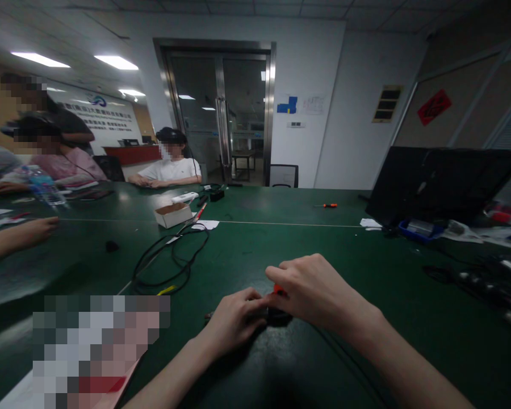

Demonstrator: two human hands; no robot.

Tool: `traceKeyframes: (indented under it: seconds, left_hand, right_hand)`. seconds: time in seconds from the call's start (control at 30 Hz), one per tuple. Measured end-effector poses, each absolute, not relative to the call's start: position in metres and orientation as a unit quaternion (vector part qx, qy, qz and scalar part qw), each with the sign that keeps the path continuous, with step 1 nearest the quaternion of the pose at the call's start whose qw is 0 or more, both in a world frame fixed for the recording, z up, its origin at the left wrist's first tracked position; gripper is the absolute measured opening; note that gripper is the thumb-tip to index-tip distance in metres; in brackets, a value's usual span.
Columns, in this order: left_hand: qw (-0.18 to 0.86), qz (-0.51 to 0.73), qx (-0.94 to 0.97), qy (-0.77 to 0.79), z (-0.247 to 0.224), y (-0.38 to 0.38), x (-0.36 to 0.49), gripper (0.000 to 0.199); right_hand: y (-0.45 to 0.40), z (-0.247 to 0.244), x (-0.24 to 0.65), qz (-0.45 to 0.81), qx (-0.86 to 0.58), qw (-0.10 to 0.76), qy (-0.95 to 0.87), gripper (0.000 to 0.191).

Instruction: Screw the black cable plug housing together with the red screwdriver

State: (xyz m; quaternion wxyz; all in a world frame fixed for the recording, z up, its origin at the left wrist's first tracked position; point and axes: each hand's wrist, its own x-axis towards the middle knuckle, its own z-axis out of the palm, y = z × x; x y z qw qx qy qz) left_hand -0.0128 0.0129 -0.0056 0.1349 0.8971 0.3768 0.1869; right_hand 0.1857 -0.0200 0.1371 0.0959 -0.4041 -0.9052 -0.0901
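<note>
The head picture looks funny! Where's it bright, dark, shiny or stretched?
Head view: white rectangular ceiling lights glow brightly, but the dark green tabletop is dim, with a faint shine low in the middle; head view: the big black flat screen looks stretched, probably by the lens; head view: the right fingers partly hide a small orange object.

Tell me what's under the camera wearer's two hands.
Part of an orange thing shows by the right hand, and part of a dark object below it, by the left hand, on the green table. The hands cover the rest; I can't tell what either is.
</note>
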Motion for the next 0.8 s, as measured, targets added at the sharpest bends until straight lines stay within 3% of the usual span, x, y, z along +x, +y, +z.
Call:
traceKeyframes:
  seconds: [0.27,0.43,0.7,0.8]
  left_hand:
    - [0.160,0.188,0.895,0.372,-0.002,0.012,-0.012,0.017]
    - [0.155,0.172,0.897,0.377,0.003,0.011,-0.012,0.026]
    - [0.155,0.173,0.894,0.383,0.000,0.011,-0.011,0.029]
    - [0.154,0.175,0.894,0.383,-0.003,0.012,-0.012,0.027]
  right_hand:
    - [-0.025,0.139,0.190,-0.038,-0.379,0.118,-0.917,0.017]
    - [-0.023,0.138,0.190,-0.024,-0.372,0.114,-0.921,0.015]
    - [-0.016,0.134,0.188,-0.086,-0.387,0.113,-0.911,0.007]
    - [-0.014,0.133,0.186,-0.104,-0.403,0.100,-0.904,0.019]
